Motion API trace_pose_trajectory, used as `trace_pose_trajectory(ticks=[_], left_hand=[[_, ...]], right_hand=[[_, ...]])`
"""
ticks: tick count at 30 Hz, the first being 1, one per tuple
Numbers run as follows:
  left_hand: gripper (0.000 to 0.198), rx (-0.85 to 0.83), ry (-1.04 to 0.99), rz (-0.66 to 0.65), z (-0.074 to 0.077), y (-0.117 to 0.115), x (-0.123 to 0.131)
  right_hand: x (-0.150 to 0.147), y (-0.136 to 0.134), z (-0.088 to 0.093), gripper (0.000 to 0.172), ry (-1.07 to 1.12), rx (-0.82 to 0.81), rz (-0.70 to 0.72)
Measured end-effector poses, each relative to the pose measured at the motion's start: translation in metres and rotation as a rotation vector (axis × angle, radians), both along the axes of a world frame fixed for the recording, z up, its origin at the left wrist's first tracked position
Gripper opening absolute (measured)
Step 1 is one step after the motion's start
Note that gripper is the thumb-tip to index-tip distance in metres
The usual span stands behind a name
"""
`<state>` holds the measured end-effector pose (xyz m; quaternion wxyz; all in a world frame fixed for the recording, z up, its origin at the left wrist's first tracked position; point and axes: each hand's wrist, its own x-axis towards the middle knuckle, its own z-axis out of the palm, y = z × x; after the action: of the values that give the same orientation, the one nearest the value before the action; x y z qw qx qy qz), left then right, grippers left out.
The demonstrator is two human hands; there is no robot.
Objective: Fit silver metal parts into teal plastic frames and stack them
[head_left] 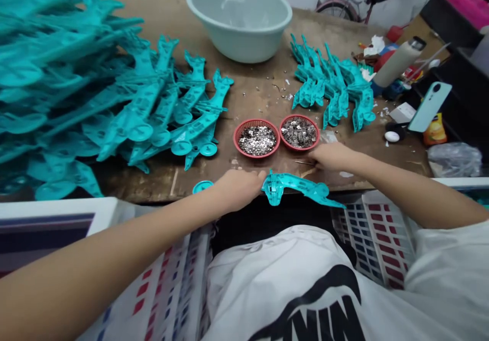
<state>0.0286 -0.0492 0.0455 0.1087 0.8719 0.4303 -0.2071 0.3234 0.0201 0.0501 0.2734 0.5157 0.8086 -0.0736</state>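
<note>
Turquoise part [297,182]: glossy, curved, tapering plastic

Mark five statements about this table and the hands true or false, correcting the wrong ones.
1. The left hand holds a teal part. True.
2. The red baskets stand inside the pale bowl. False: the baskets stand in front of the bowl.
3. Both baskets hold small metal pieces. True.
4. The right hand grips the bowl. False: the right hand is near the baskets.
5. The larger teal pile lies left of the baskets. True.
</note>
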Motion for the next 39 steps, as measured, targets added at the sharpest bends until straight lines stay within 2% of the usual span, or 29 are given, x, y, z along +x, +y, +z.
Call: trace_pose_trajectory(ticks=[5, 8, 11, 15, 18, 21, 24, 26, 30, 32, 39], left_hand=[[0.045, 0.016, 0.08, 0.059, 0.006, 0.01, -0.007], [0.046, 0.084, 0.141, 0.072, 0.006, 0.012, -0.007], [0.044, 0.157, 0.154, 0.079, 0.01, 0.009, -0.005], [0.042, 0.247, 0.075, 0.045, 0.021, 0.008, -0.004], [0.043, 0.35, -0.071, -0.015, 0.018, 0.016, -0.01], [0.053, 0.4, -0.188, 0.011, 0.001, 0.034, -0.023], [0.06, 0.321, -0.184, 0.061, -0.016, 0.053, -0.036], [0.061, 0.258, -0.166, 0.07, -0.022, 0.063, -0.04], [0.054, 0.217, -0.156, 0.076, -0.017, 0.066, -0.04], [0.053, 0.221, -0.161, 0.077, -0.013, 0.062, -0.037], [0.056, 0.257, -0.269, 0.106, -0.008, 0.054, -0.034]], right_hand=[[0.011, 0.005, -0.001, 0.031, -0.02, 0.153, -0.184], [0.025, 0.016, 0.003, 0.029, 0.056, 0.309, -0.173], [0.033, 0.031, 0.006, 0.035, 0.233, 0.483, -0.095], [0.029, 0.054, -0.007, 0.053, 0.46, 0.362, 0.082], [0.025, 0.066, -0.022, 0.059, 0.465, 0.293, 0.152], [0.025, 0.069, -0.028, 0.048, 0.461, 0.292, 0.12], [0.026, 0.071, -0.026, 0.029, 0.544, 0.307, -0.004], [0.026, 0.074, -0.022, 0.023, 0.559, 0.306, -0.032], [0.029, 0.083, -0.02, 0.015, 0.496, 0.321, 0.028], [0.031, 0.086, -0.02, 0.019, 0.502, 0.337, 0.043], [0.036, 0.083, -0.017, 0.019, 0.69, 0.379, -0.001]])
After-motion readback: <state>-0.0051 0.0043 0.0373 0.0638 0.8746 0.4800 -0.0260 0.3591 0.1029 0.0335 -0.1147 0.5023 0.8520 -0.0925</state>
